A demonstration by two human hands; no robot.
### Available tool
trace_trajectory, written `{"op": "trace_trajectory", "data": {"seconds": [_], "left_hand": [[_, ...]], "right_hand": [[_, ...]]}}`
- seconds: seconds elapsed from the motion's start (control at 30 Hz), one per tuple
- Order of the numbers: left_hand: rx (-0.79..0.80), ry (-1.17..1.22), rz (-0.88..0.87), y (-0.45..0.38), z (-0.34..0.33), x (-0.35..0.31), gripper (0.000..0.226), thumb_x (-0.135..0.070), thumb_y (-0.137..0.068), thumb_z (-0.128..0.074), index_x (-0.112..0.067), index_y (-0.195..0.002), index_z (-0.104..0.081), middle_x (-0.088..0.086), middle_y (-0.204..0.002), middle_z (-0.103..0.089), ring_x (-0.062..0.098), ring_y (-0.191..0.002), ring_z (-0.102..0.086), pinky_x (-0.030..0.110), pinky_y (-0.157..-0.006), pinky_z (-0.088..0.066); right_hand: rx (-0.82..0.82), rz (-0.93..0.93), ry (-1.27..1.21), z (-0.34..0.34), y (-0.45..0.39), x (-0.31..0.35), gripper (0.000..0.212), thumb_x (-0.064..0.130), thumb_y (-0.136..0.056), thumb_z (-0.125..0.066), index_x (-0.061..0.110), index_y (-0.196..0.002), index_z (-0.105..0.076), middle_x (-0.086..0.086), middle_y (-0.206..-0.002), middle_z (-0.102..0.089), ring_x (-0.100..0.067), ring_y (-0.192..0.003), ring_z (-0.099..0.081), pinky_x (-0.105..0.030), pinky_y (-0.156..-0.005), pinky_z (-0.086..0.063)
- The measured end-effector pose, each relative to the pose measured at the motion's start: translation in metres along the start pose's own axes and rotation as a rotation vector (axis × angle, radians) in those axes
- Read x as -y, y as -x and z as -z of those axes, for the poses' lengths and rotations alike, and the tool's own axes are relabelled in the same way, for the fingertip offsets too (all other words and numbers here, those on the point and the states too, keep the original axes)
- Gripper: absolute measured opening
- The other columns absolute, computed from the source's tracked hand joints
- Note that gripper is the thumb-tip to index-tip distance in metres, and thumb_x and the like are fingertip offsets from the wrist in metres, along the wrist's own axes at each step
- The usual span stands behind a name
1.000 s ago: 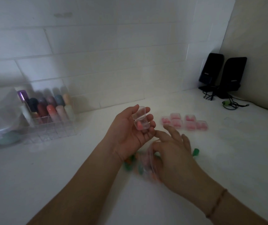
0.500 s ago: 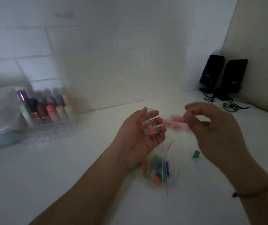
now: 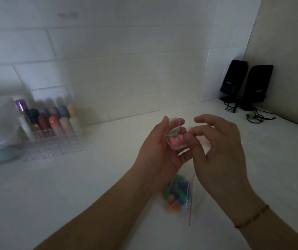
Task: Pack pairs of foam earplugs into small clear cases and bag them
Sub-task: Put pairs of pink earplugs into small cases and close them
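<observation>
**One case open in your left hand, pink plugs inside, right fingertips at the rim**

Head view, the only one:

- Your left hand (image 3: 160, 152) cradles a small clear case (image 3: 175, 137) on the fingers, thumb up along its left edge. Fingers are curled narrow around the base, holding it. The hinged lid (image 3: 174, 126) stands open, tipped up and away from you.
- Pink foam earplugs (image 3: 176, 141) lie in the base. Looks like a pair, but blur stops me counting for sure.
- Your right hand (image 3: 218, 150) is just right of the case, fingers loosely bent, thumb and index tips touching or nearly touching the case's right rim. Can't tell if anything is pinched between them; I see nothing there.
- Key relation: the case sits directly left of your right fingertips, and the lid hinge is on the far side. So closing, if that's the next step, means folding the lid down toward you. Right hand is the free one and the nearer to the lid.
- Below your hands, a clear zip bag (image 3: 179, 193) of loose mixed-colour earplugs lies on the white counter (image 3: 72, 195), red seal line on its right edge.
- Something pink shows behind your right fingers, too blurred to name.
- Left: clear organiser (image 3: 54, 139) of coloured tubes. Far right corner: two black speakers (image 3: 247, 85) with cables.

My read: filling is about done on this case, lid not yet shut.
</observation>
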State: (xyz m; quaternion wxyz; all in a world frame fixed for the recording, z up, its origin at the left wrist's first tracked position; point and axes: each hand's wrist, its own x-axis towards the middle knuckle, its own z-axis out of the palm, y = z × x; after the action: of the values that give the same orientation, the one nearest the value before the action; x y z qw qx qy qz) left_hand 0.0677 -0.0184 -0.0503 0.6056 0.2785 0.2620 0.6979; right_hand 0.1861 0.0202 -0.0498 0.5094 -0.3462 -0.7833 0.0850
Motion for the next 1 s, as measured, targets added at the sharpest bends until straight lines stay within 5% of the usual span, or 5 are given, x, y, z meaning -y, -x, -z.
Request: {"op": "trace_trajectory", "data": {"seconds": [0.2,0.43,0.7,0.83,1.0], "left_hand": [[0.008,0.043,0.035,0.003,-0.004,-0.007,0.043,-0.047,-0.086,-0.05,-0.01,-0.105,-0.058,0.009,-0.088,-0.05,0.021,-0.071,-0.059,0.032,-0.07,-0.049],[0.029,-0.029,0.08,0.004,0.0,-0.014,0.041,-0.002,-0.079,-0.05,-0.005,-0.118,-0.058,0.013,-0.097,-0.056,0.024,-0.074,-0.057,0.033,-0.066,-0.049],[0.128,-0.579,-0.138,0.012,0.002,-0.016,0.093,0.008,-0.083,-0.065,-0.045,-0.147,-0.024,0.002,-0.15,-0.036,0.025,-0.123,-0.057,0.041,-0.095,-0.052],[0.161,-0.761,-0.211,0.014,0.001,-0.016,0.085,0.0,-0.09,-0.062,-0.045,-0.148,-0.02,-0.008,-0.152,-0.033,0.021,-0.121,-0.059,0.035,-0.093,-0.054],[-0.074,-1.152,-0.523,0.009,-0.001,-0.004,0.042,-0.009,-0.082,-0.076,-0.021,-0.118,-0.06,-0.007,-0.118,-0.061,0.01,-0.089,-0.07,0.024,-0.079,-0.057]], "right_hand": [[0.073,0.031,0.02,0.0,0.0,0.003,0.018,0.042,-0.084,-0.059,0.027,-0.082,-0.068,0.011,-0.117,-0.059,-0.011,-0.115,-0.046,-0.006,-0.088,-0.029],[0.011,-0.217,-0.224,0.016,-0.013,0.001,0.006,0.033,-0.087,-0.063,0.028,-0.084,-0.065,0.016,-0.091,-0.063,-0.007,-0.086,-0.059,-0.034,-0.076,-0.049],[0.349,-0.184,-0.128,0.02,-0.015,-0.008,0.012,0.037,-0.09,-0.057,0.034,-0.088,-0.069,0.02,-0.095,-0.065,0.004,-0.089,-0.058,-0.014,-0.076,-0.038],[0.374,-0.125,-0.124,0.017,-0.016,-0.011,0.019,0.048,-0.086,-0.057,0.038,-0.084,-0.073,0.023,-0.099,-0.063,0.004,-0.1,-0.055,-0.026,-0.088,-0.042],[0.301,-0.239,-0.154,0.016,-0.018,-0.017,0.014,0.042,-0.086,-0.062,0.033,-0.085,-0.073,0.019,-0.094,-0.065,0.002,-0.087,-0.058,-0.033,-0.086,-0.046]]}}
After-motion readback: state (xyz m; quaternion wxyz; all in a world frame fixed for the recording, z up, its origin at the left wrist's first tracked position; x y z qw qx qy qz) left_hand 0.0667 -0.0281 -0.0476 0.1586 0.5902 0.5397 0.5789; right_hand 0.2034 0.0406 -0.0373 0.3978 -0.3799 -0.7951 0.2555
